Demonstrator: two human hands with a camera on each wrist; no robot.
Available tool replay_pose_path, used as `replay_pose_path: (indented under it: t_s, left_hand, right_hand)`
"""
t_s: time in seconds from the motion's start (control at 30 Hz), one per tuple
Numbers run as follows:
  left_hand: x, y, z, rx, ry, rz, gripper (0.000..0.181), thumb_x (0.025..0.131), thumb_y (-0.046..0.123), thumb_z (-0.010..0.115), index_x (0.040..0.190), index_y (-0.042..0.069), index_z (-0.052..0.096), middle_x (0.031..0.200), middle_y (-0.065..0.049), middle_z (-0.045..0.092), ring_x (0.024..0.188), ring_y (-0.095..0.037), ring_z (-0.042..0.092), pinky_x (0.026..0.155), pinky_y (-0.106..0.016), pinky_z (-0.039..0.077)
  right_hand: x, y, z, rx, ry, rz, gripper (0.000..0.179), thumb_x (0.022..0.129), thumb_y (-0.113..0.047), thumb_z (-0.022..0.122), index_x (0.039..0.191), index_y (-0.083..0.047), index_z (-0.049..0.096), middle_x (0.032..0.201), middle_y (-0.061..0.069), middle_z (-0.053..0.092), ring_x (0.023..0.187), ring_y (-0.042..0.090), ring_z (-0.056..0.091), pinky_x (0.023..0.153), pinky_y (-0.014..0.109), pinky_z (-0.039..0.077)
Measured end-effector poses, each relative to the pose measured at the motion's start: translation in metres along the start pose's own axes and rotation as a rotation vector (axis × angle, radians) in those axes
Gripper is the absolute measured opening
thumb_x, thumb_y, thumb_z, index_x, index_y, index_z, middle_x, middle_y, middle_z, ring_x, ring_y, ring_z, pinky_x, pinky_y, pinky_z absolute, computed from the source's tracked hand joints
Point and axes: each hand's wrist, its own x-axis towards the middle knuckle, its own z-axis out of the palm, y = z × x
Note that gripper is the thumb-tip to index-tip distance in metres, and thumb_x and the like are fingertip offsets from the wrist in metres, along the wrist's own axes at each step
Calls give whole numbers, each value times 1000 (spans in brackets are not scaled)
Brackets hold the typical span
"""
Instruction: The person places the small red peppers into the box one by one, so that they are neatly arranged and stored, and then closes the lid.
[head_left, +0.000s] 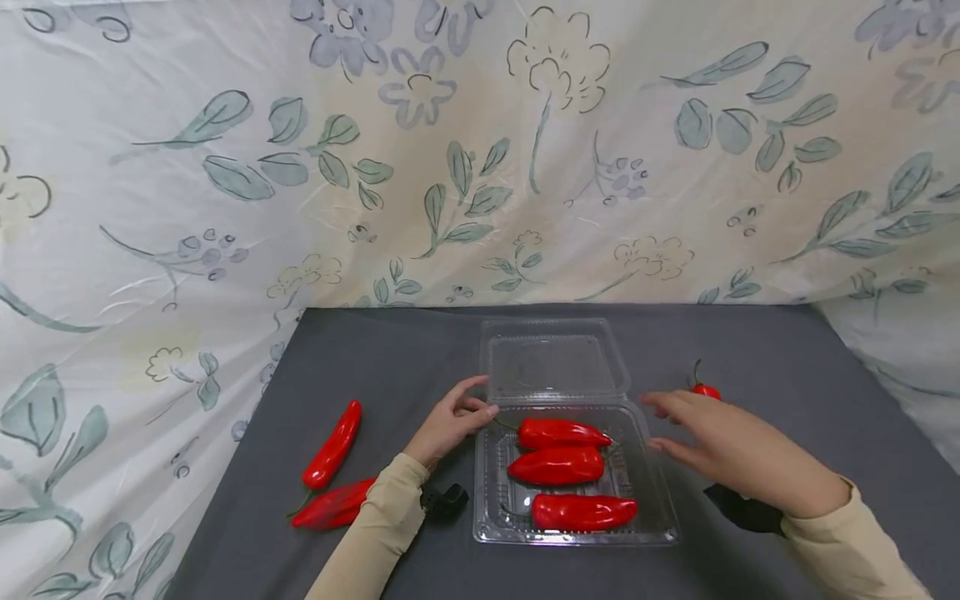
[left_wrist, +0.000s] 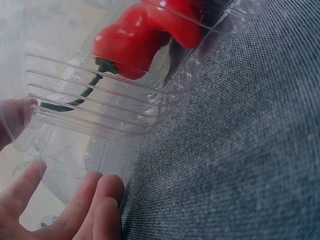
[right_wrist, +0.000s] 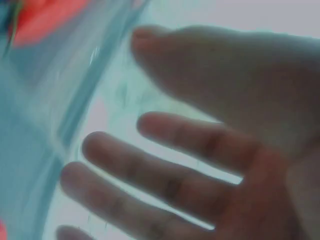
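Observation:
A clear plastic clamshell box (head_left: 573, 537) stands with its lid (head_left: 555, 367) folded back away from me. Three red peppers lie crosswise in its base: one pepper (head_left: 562, 433) at the back, another (head_left: 557, 466) close against it, a third (head_left: 585, 512) nearer the front. My left hand (head_left: 447, 425) is at the box's left back corner, thumb tip at the rim beside the back pepper's green stem (left_wrist: 82, 97), its other fingers loosely bent. Beyond the right rim, my right hand (head_left: 723, 446) hovers with fingers spread and nothing in them.
Left of the box lie two more red peppers, one (head_left: 333, 446) slanting and one (head_left: 330, 507) partly behind my left sleeve. Another red pepper (head_left: 705, 390) shows its stem end behind my right hand. A floral curtain (head_left: 450, 167) hangs behind the dark grey table (head_left: 405, 333).

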Motion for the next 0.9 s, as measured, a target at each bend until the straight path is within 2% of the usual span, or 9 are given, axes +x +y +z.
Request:
replay_pose_path:
  t_s: [0.13, 0.27, 0.53, 0.7, 0.9]
  left_hand:
    - [1, 0, -2, -10, 1, 10, 61, 93, 22, 64, 147, 13, 38, 114, -14, 61, 93, -18, 62, 87, -37, 51]
    - [0, 0, -3, -12, 5, 5, 60, 93, 22, 64, 147, 14, 38, 114, -14, 61, 93, -17, 61, 88, -37, 50]
    - [-1, -2, -3, -12, 3, -13, 61, 92, 23, 65, 146, 15, 39, 115, -13, 61, 94, -17, 62, 88, -38, 50]
    - [0, -2, -2, -17, 2, -14, 60, 92, 23, 66, 146, 15, 40, 114, -12, 61, 94, -17, 62, 87, -38, 50]
    - [2, -2, -1, -11, -10, -6, 60, 93, 22, 65, 146, 14, 38, 114, -12, 61, 93, -17, 62, 86, -36, 51]
  right_hand:
    - [-7, 38, -5, 12, -32, 103, 63, 80, -34, 77, 128, -1, 54, 113, 15, 64, 101, 31, 62, 80, 50, 51]
    - [-19, 76, 5, 24, -96, 207, 71, 77, -35, 78, 127, 7, 52, 114, 25, 60, 101, 40, 59, 80, 55, 49]
    - [-45, 141, 30, 46, -168, 356, 77, 71, -42, 81, 118, 13, 54, 102, 27, 61, 92, 41, 59, 73, 54, 49]
    - [-55, 164, 46, 47, -257, 426, 81, 70, -50, 80, 110, 15, 54, 94, 25, 62, 86, 39, 60, 71, 52, 50]
    - [-65, 176, 61, 62, -274, 443, 76, 67, -43, 84, 106, 16, 55, 90, 22, 63, 82, 34, 60, 70, 49, 50]
